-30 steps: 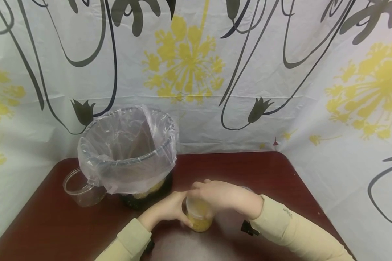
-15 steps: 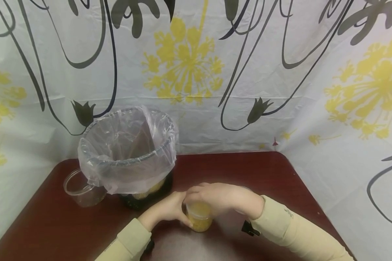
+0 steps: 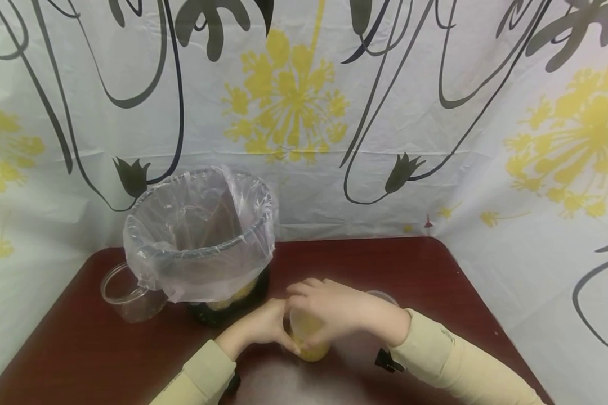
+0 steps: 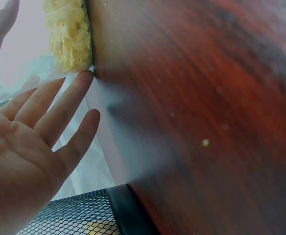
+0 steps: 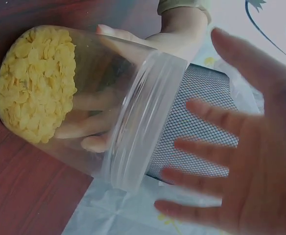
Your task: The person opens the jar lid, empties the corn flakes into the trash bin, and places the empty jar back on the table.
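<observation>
A clear jar (image 5: 91, 68) with a frosted lid (image 5: 145, 122) stands on the table, partly filled with yellow flakes (image 5: 35, 83). My left hand (image 3: 268, 325) holds it around the side, thumb and fingers on opposite sides; some of those fingers show through the wall in the right wrist view. In the left wrist view the fingers of this hand (image 4: 30, 147) reach along the jar near its flakes. My right hand (image 5: 250, 161) is over the lid with fingers spread and, in the right wrist view, apart from it. From the head view this hand hides the jar's top.
A black mesh bin with a translucent bag (image 3: 208, 275) over its rim stands at the back left. To its left sits a clear plastic tub (image 3: 137, 309). Behind the right wrist shows a clear round rim (image 3: 383, 296). Patterned sheeting (image 3: 309, 202) surrounds the dark red table (image 3: 395, 264).
The fingers of my right hand, lower over the lid half a second ago, have lifted and spread. My left hand and the jar stay in place.
</observation>
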### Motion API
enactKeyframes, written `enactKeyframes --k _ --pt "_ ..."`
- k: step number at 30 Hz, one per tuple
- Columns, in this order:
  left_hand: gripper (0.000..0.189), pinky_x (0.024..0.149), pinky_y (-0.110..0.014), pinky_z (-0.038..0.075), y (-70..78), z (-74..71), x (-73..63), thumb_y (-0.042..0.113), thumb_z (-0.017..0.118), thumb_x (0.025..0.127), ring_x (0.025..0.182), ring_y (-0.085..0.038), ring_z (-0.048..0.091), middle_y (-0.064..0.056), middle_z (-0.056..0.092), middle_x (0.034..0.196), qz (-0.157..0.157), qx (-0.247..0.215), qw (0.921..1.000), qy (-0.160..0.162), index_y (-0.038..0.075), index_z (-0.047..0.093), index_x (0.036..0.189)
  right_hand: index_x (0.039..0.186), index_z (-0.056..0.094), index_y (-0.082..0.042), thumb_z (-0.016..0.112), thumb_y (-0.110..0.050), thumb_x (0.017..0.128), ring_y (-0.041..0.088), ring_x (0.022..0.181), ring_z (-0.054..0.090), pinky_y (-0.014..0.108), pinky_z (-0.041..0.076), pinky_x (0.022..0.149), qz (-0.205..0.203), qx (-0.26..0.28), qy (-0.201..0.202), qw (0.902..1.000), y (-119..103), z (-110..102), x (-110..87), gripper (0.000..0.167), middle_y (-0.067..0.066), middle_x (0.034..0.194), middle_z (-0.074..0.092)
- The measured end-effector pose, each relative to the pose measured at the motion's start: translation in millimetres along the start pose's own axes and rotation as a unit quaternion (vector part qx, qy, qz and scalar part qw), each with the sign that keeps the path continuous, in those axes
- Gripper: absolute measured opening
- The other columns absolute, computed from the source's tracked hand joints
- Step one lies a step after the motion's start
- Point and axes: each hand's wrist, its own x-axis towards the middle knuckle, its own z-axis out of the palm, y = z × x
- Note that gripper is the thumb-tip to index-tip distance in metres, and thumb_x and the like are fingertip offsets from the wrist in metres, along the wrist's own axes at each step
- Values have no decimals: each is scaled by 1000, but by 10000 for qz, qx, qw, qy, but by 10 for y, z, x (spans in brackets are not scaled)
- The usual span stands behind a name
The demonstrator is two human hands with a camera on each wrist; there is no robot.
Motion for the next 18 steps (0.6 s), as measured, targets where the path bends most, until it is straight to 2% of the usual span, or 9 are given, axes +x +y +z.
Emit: enactKeyframes --k 4,8,13,18 --pt "80 94 -26 44 10 1 5 29 93 53 103 -6 56 8 63 111 -95 -30 10000 0 12 57 122 124 56 -18 75 -61 67 23 100 53 36 50 74 724 -209 152 9970 -39 -4 0 74 2 123 51" --pt "81 95 -28 44 11 4 3 27 93 53 102 -6 57 9 63 110 -131 -209 9997 -25 13 56 124 119 56 -13 77 -64 60 23 82 55 32 50 60 1136 -382 316 9923 -72 22 7 80 2 104 53" --pt "79 94 -28 44 9 2 -1 24 93 54 101 -6 57 11 63 109 -105 -382 9992 -47 15 57 124 107 56 -10 79 -63 57 19 63 55 32 48 52 1267 -574 459 9892 -85 67 16 76 3 87 50" --pt "80 94 -27 44 1 -2 2 25 93 55 102 -5 57 11 63 110 -69 -412 9991 -50 15 56 125 97 55 -11 78 -56 60 16 56 50 30 46 49 1407 -555 461 9874 -104 69 36 63 1 81 47"
